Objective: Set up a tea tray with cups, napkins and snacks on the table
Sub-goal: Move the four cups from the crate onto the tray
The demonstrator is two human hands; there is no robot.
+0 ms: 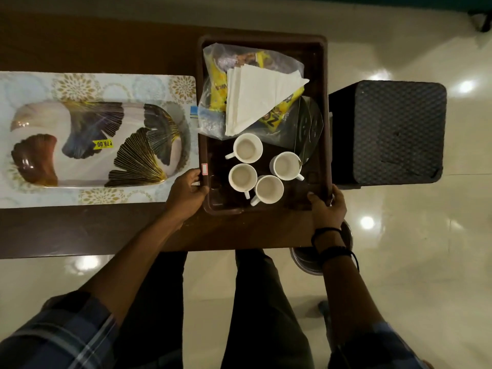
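The brown crate sits at the right end of the wooden table, with the left hand clamped on its near-left rim and the right hand clamped on its near-right corner. Inside the crate, four white cups stand clustered in the near half, while the folded white napkins lie on top of the bagged snack packets in the far half. Left of the crate, a decorated serving tray with a yellow price sticker lies flat on a patterned placemat; right of the crate stands a dark woven stool on the floor.
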